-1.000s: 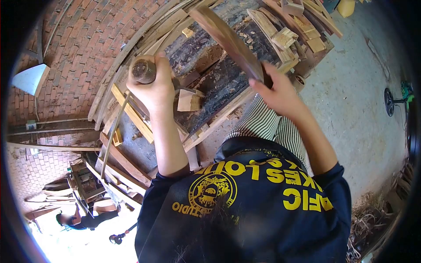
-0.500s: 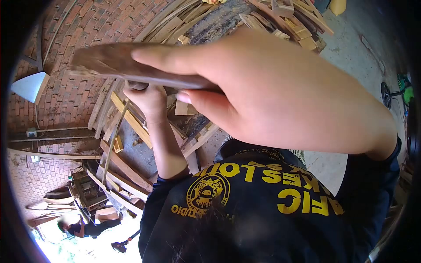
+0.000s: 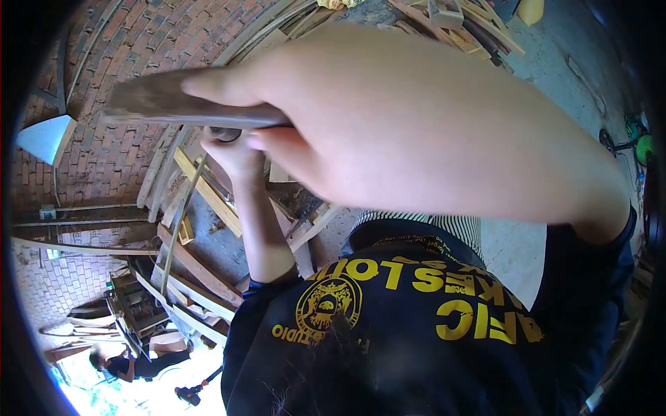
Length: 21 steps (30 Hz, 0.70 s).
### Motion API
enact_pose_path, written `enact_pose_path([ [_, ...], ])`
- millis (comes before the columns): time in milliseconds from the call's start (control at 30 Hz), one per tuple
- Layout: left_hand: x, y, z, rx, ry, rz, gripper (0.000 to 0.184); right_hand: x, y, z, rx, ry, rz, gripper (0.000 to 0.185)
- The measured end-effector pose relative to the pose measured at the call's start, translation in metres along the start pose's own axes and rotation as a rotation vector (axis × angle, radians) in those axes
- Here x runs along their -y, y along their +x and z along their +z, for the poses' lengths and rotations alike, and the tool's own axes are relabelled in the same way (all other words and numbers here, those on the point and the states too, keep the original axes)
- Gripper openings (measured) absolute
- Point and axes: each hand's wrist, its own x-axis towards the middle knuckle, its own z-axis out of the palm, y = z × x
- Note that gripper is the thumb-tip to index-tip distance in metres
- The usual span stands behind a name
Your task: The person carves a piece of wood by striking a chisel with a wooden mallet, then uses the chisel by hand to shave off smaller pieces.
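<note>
A dark brown, flat piece of wood (image 3: 149,97) extends left from my right hand (image 3: 270,104) at the upper middle of the head view. My right hand is closed on its near end, with a finger along the upper face and another digit below. Under the wood, my left hand (image 3: 239,156) is closed around a dark piece with a rounded end (image 3: 225,134). Whether that piece is joined to the flat wood cannot be told. My right hand and forearm hide the right part of the wood.
Wooden planks (image 3: 208,191) and offcuts lie stacked below and beyond my hands, along a brick wall (image 3: 159,41). More wood scraps (image 3: 479,31) are at the top right beside the concrete floor (image 3: 555,76). Another person (image 3: 142,364) is at the bright lower left.
My right hand has moved left, and the flat wood has shifted slightly left with it. My left hand has moved a little to the right, staying beneath the wood.
</note>
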Motion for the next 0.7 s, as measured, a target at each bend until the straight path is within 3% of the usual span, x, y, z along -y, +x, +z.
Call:
enact_pose_path([
  [33, 0.01, 0.001, -0.015, -0.001, 0.232, 0.005, 0.048, -0.002, 0.001, 0.001, -0.004, 0.016, -0.029, 0.046],
  [267, 0.01, 0.009, -0.018, 0.095, 0.092, 0.022, 0.047, -0.021, 0.005, 0.012, -0.049, 0.131, -0.24, 0.046],
  [333, -0.017, -0.002, 0.005, 0.007, 0.239, -0.024, 0.043, -0.028, 0.0, 0.025, -0.055, 0.148, -0.268, 0.046],
  [400, -0.014, -0.001, 0.006, -0.009, 0.211, -0.012, 0.039, -0.032, -0.01, 0.047, -0.541, 0.057, -0.434, 0.045],
  [433, -0.014, -0.002, 0.005, -0.031, 0.189, -0.004, 0.036, -0.022, -0.011, 0.029, -0.534, 0.056, -0.434, 0.045],
  [500, 0.002, 0.001, -0.002, 0.002, 0.163, 0.004, 0.032, -0.007, -0.015, -0.01, -0.08, 0.314, -0.088, 0.043],
  [567, 0.011, 0.002, -0.008, 0.037, 0.137, 0.019, 0.028, -0.011, -0.012, 0.001, -0.155, 0.269, -0.137, 0.043],
  [700, -0.002, -0.002, -0.002, 0.006, 0.086, -0.16, 0.024, -0.017, -0.008, 0.03, -0.451, 0.092, -0.308, 0.043],
])
